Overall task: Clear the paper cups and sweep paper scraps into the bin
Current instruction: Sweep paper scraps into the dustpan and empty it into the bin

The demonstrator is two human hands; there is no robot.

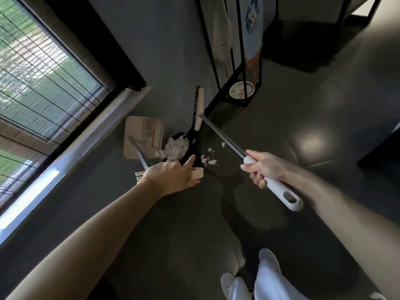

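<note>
A heap of white paper scraps point(175, 148) lies on the dark floor at the mouth of a beige dustpan point(144, 137). A few loose scraps point(208, 159) are scattered just right of the heap. My left hand point(171, 176) grips the top of the dustpan's long handle point(198, 173), index finger stretched toward the heap. My right hand point(263, 167) grips the white handle of the broom point(279, 189). The broom's metal pole runs up-left to its beige head point(198, 109), whose black bristles stand just beyond the heap.
A black metal rack point(227, 92) stands behind the broom head, with a round white container point(241, 92) on its base. A window and its sill point(71, 148) run along the left. My white shoes point(266, 276) are at the bottom; open dark floor spreads to the right.
</note>
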